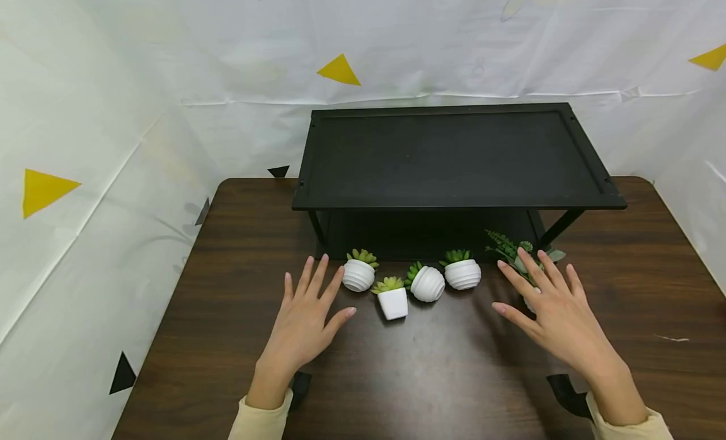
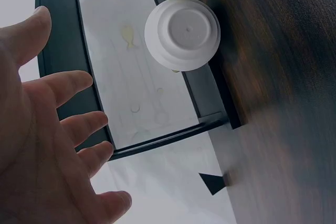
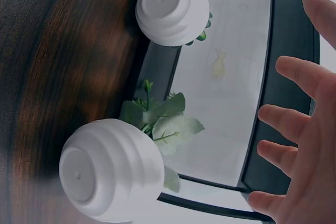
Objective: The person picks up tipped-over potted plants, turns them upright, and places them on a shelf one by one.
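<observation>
Both hands hold nothing, their fingers spread. My left hand (image 1: 302,326) is above the table, its fingertips beside the leftmost potted succulent (image 1: 358,275), a round ribbed white pot lying tipped over. Right of that lies a square white pot with a light green succulent (image 1: 392,304). Two more ribbed pots with succulents, one (image 1: 428,283) tilted left and another (image 1: 462,275), lie farther right. My right hand (image 1: 561,323) hovers over a leafy potted plant (image 3: 113,169), hiding most of its white pot in the head view. The wrist views show the pots' bases facing the cameras.
A black two-level shelf (image 1: 454,156) stands at the back of the brown wooden table (image 1: 227,314), its lower level just behind the pots. White sheeting (image 1: 238,62) with yellow and black triangles hangs behind and at the left.
</observation>
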A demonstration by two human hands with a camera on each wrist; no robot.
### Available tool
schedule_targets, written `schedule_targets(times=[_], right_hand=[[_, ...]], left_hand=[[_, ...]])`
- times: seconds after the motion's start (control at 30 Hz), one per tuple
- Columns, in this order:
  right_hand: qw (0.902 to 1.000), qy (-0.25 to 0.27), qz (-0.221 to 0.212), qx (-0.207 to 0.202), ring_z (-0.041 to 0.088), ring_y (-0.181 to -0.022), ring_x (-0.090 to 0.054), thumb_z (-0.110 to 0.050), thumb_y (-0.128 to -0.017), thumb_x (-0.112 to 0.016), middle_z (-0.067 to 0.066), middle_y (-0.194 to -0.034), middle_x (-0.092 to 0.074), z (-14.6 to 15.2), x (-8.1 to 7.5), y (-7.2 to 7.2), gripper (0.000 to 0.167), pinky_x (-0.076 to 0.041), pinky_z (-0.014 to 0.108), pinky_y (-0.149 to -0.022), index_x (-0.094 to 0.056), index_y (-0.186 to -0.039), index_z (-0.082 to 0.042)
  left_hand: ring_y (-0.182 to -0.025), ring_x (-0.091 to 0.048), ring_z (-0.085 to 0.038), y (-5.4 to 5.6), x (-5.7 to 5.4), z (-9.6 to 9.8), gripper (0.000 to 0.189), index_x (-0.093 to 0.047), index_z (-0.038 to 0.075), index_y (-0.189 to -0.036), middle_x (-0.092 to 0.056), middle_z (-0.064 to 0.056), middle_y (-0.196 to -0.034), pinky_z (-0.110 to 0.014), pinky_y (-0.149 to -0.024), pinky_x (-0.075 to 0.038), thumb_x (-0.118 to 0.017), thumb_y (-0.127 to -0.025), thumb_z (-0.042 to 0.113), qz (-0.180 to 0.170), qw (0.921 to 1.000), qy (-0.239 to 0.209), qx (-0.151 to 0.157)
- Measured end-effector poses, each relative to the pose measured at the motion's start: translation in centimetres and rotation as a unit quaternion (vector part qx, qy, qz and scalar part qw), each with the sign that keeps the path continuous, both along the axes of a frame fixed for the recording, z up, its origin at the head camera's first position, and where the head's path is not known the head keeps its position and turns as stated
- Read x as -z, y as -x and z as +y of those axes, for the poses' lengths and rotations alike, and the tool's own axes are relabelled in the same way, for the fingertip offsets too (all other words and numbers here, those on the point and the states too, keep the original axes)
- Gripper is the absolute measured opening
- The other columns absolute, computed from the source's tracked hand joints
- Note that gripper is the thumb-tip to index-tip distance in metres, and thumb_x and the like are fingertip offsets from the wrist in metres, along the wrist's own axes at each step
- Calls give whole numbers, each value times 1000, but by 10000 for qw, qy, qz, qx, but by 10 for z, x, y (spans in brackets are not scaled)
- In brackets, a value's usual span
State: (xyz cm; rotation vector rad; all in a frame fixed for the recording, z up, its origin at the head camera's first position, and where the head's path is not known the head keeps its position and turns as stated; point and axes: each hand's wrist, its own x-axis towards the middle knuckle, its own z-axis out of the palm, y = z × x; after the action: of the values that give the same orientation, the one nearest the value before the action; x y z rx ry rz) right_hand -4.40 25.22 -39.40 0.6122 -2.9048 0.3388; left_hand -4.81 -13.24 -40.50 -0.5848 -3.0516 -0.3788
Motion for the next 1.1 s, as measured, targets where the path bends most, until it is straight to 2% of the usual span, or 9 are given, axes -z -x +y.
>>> schedule_targets(times=[0.3, 0.43, 0.53, 0.7, 0.8, 1.0, 1.1], right_hand=[[9995, 255, -142, -84, 30, -137, -10, -44, -86, -60, 15, -147, -23, 0, 1, 1, 69, -1, 59, -107, -31, -144, -19], [9983, 487, -268, -201, 37, -131, -24, -39, -84, -64, 19, -141, -32, 1, 2, 2, 65, -13, 64, -101, -39, -139, -12], [9974, 595, -301, -262, 42, -121, -35, -34, -83, -67, 23, -134, -39, 1, 4, 3, 62, -24, 65, -92, -46, -133, -6], [9968, 739, -124, -291, 41, -109, -46, -28, -79, -71, 24, -122, -50, 2, 6, 3, 56, -33, 61, -84, -54, -124, 0], [9963, 813, -53, -258, 37, -104, -50, -26, -79, -72, 21, -115, -55, 3, 7, 3, 52, -36, 57, -81, -56, -121, 1], [9953, 872, -418, -27, 37, -98, -53, -24, -81, -71, 20, -106, -58, 4, 6, 1, 48, -38, 57, -80, -56, -120, 1], [9952, 908, -352, -92, 37, -95, -56, -20, -79, -72, 21, -103, -60, 6, 6, 1, 47, -41, 56, -79, -57, -118, 2]], left_hand=[[-138, -2, -28, 7, 3, -6, 69, -22, 19, -146, -9, -10, -151, -60, -106, -7, -46, -91, 51, -49, 9999, -118, 65], [-137, -12, -30, 16, 9, -13, 69, -28, 14, -144, -19, -13, -149, -60, -106, -12, -53, -89, 46, -48, 9988, -492, 51], [-135, -19, -31, 24, 14, -18, 66, -33, 11, -142, -26, -16, -146, -57, -106, -18, -56, -89, 42, -200, 9948, -992, -67], [-127, -36, -34, 40, 17, -24, 57, -41, 7, -137, -39, -17, -138, -54, -101, -32, -58, -90, 34, -461, 9811, -1830, -418], [-119, -45, -33, 50, 13, -27, 50, -48, 4, -132, -49, -17, -130, -51, -96, -38, -60, -90, 27, -445, 9710, -2264, -622], [-100, -59, -29, 70, -5, -36, 36, -58, -2, -119, -62, -17, -110, -42, -83, -50, -62, -89, 16, -364, 9482, -2950, -1122], [-95, -61, -28, 77, -18, -40, 31, -60, -3, -116, -63, -16, -105, -40, -81, -51, -61, -89, 13, -392, 9376, -3181, -1350]])
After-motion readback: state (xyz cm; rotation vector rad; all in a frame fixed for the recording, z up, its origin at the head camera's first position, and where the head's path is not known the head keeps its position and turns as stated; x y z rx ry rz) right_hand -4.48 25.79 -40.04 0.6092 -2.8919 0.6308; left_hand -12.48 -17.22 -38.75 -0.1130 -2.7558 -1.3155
